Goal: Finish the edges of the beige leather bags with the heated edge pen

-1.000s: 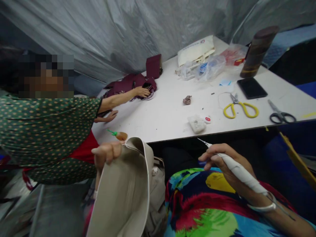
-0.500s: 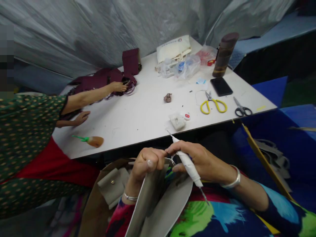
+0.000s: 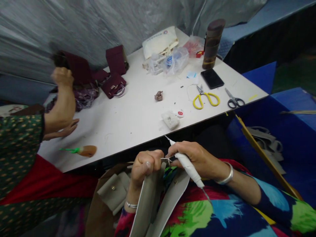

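My left hand (image 3: pixel 145 164) is closed in a fist on the top edge of a beige bag panel (image 3: pixel 148 204) that rests in my lap. My right hand (image 3: pixel 195 158) grips a white tape-wrapped awl (image 3: pixel 186 163), its thin point sticking up toward the table edge. Its fingertips pinch at a small metal piece right beside my left thumb. A silver bangle sits on my right wrist. A beige flap with a snap (image 3: pixel 112 191) hangs to the left of the panel.
A white table (image 3: pixel 138 115) carries yellow scissors (image 3: pixel 206 98), black scissors (image 3: pixel 234 101), a phone (image 3: pixel 212 78), a brown flask (image 3: pixel 212 39), plastic bags, a white lump (image 3: pixel 170 119) and an orange-and-green tool (image 3: pixel 80 150). A co-worker's raised hand (image 3: pixel 61 77) holds a maroon bag (image 3: pixel 76 69).
My two hands came together on the beige panel's top edge. The view swung right. The co-worker lifted one hand off the table with a maroon piece.
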Action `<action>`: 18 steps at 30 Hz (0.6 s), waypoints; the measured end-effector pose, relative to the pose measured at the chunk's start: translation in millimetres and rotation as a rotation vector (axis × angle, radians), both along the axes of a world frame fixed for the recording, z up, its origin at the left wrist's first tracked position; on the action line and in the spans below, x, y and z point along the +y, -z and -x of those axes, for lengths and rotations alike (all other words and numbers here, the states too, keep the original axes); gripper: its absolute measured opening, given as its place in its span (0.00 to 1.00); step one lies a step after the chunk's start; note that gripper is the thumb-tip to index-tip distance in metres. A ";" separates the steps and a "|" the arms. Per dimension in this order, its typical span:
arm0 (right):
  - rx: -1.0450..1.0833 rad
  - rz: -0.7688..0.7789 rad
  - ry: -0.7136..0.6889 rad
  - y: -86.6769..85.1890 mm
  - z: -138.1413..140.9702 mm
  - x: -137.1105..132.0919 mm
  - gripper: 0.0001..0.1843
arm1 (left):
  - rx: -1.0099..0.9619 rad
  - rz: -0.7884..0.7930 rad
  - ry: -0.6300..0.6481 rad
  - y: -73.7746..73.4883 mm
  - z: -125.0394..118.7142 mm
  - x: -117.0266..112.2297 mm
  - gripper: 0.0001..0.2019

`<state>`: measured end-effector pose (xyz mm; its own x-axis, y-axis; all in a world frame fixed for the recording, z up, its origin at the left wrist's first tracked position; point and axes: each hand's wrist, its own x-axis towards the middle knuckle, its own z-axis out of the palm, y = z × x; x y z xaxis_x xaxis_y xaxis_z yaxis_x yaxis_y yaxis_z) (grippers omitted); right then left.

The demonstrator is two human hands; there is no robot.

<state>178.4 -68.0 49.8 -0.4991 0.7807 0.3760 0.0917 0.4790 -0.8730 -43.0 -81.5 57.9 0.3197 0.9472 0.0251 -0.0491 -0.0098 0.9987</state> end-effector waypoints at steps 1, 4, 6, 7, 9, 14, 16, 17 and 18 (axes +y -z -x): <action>0.003 0.010 0.019 0.2 0.5 -0.9 0.09 | -0.001 0.012 -0.019 -0.2 -2.0 -0.5 0.38; 0.040 0.096 0.102 2.0 3.8 -4.8 0.11 | -0.027 0.020 -0.025 -4.0 -8.3 -1.1 0.36; 0.097 0.194 0.135 4.8 5.9 -6.8 0.11 | 0.000 0.013 -0.008 -8.8 -12.1 -0.2 0.34; 0.126 0.238 0.145 6.6 6.7 -7.3 0.11 | 0.022 0.013 -0.012 -11.5 -13.8 0.5 0.34; 0.164 0.293 0.157 10.3 7.2 -7.5 0.11 | 0.058 0.022 -0.059 -16.7 -16.9 2.3 0.28; 0.182 0.341 0.171 17.7 5.8 -5.8 0.10 | 0.210 0.184 -0.038 -23.5 -21.0 5.5 0.24; 0.180 0.349 0.202 19.5 5.9 -4.7 0.10 | 0.303 0.249 0.015 -23.0 -21.1 6.5 0.22; 0.176 0.353 0.216 20.3 6.2 -4.0 0.10 | 0.345 0.256 0.027 -22.1 -21.2 7.1 0.21; 0.176 0.355 0.226 21.1 6.6 -3.3 0.10 | 0.383 0.249 0.030 -20.7 -21.4 7.8 0.20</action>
<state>171.7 -71.3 28.7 -0.2541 0.9585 0.1295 -0.0053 0.1325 -0.9912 -21.7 -73.6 78.6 0.2890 0.8996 -0.3274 0.3275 0.2284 0.9168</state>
